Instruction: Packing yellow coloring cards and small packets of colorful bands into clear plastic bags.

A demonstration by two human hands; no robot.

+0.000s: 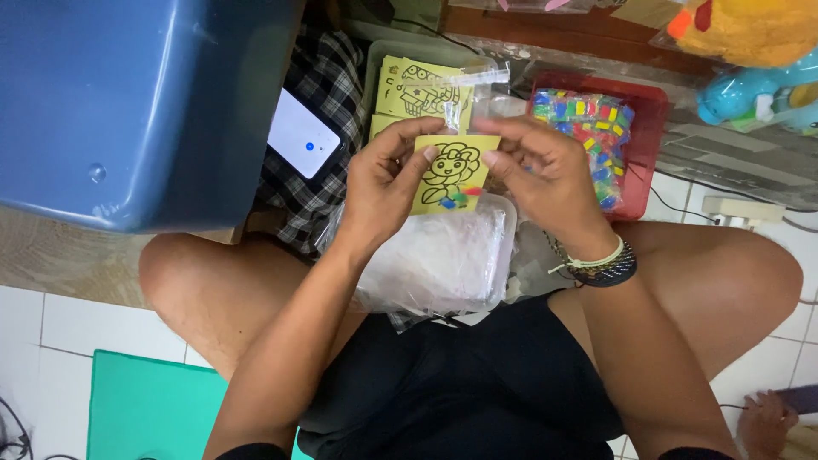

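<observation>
Yellow card [450, 175] with a black-outlined flower figure sits at the centre of the view, held up over the lap between both hands, with a few small coloured bits showing near its lower edge. The left hand [385, 175] pinches the card's nine o'clock edge, thumb on the front and fingers curled behind. The right hand [545, 170] closes on the one o'clock corner, fingertips drawn together as if nipping a thin clear film or sleeve there; whether it has the card itself or only a wrapper I cannot tell.

Judged from that grip, the step in hand looks like sleeving or unsleeving a single card, and it seems only part done. The next move would call for a firm left-hand hold while the right fingertips work the thin edge without creasing the card.

At six o'clock from the card, touching the lap, lies a heap of clear plastic bags [443, 255]. At twelve o'clock, just beyond the hands, a pale tray [375, 60] holds more yellow cards [422, 89], some in clear sleeves. At two o'clock stands a red basket [652, 111] holding a bag of small coloured packets [584, 128]. At nine to ten o'clock a phone [300, 136] rests on checked cloth [328, 68], and further out a big blue tub [136, 102]. Plush toys [750, 51] lie at one o'clock, well apart.
</observation>
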